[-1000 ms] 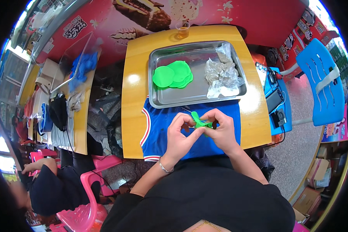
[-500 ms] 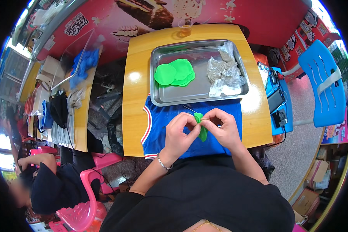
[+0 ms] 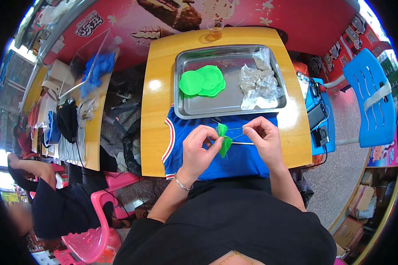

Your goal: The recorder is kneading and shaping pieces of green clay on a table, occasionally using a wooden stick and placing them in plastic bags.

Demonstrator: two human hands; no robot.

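Observation:
My left hand (image 3: 200,149) pinches a folded green fabric piece (image 3: 223,145) above a blue garment (image 3: 252,165) with striped trim. Two thin threads stretch from the piece toward my right hand (image 3: 265,143), whose thumb and forefinger are closed on them. A thin light rod lies behind the hands, partly hidden. Just beyond, a steel tray (image 3: 178,107) holds overlapping green discs (image 3: 191,83) at its left and crumpled clear bags (image 3: 256,86) of greyish contents at its right.
The wooden table (image 3: 154,141) carries a plastic cup (image 3: 215,31). To the right, a blue chair (image 3: 321,141) holds electronics, beside another blue chair (image 3: 370,119). A co-worker (image 3: 62,212) is lower left, near pink chairs (image 3: 86,245) and a cluttered side table (image 3: 95,159).
My right hand has drawn away rightward from the green piece, stretching thread between them, while my left hand keeps hold of the piece. The co-worker's arm has shifted.

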